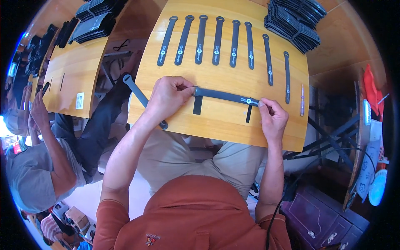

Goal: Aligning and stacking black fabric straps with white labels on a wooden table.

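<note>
A dark grey strap (223,96) with a pale printed mark is stretched sideways over the near part of the wooden table. My left hand (170,96) pinches its left end between thumb and fingers. At the other end, my right hand (273,118) grips the strap close to the printed mark. Under the strap lie two short black strips, a wider one (197,106) by my left hand and a narrow one (249,113) near my right. Another strap (138,92) slants past the table's left edge, partly hidden by my left forearm.
Several similar straps with slotted round ends, such as one (200,39), lie in a row across the table (187,75). Bundled black straps (293,25) are piled at the far right. A slim screwdriver-like tool (302,100) lies at the right edge. Another person (41,166) works at a left table.
</note>
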{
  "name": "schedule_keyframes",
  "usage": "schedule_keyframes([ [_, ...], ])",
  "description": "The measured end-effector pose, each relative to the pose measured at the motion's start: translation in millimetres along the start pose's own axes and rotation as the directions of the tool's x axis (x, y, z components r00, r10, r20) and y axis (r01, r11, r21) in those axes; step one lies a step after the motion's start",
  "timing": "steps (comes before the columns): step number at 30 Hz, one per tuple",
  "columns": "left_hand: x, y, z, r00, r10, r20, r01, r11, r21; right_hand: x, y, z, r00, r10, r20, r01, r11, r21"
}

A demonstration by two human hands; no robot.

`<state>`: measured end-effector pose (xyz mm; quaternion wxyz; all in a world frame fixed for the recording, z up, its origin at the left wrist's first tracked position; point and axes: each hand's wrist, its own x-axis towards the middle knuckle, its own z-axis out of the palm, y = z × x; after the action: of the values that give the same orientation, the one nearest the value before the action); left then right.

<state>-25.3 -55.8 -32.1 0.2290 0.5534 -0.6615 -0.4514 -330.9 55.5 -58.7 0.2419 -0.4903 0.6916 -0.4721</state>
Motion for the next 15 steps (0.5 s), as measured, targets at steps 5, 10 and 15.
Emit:
schedule_keyframes([
  [5,0.3,-0.8,-0.2,1.0,-0.018,-0.009,0.018,1.0,-0.001,0.7,0.2,0.3,1.0,-0.024,0.003,0.024,0.999,-0.027],
  [10,-1.8,5.0,-1.0,1.0,-0.024,-0.003,0.024,1.0,0.018,0.2,-2.6,0.4,0.997,-0.075,-0.001,0.074,0.996,-0.052],
  [15,-0.7,1.0,-0.3,1.0,-0.006,-0.008,0.006,1.0,0.019,0.3,-0.1,1.1,0.997,-0.075,-0.007,0.074,0.997,-0.034],
])
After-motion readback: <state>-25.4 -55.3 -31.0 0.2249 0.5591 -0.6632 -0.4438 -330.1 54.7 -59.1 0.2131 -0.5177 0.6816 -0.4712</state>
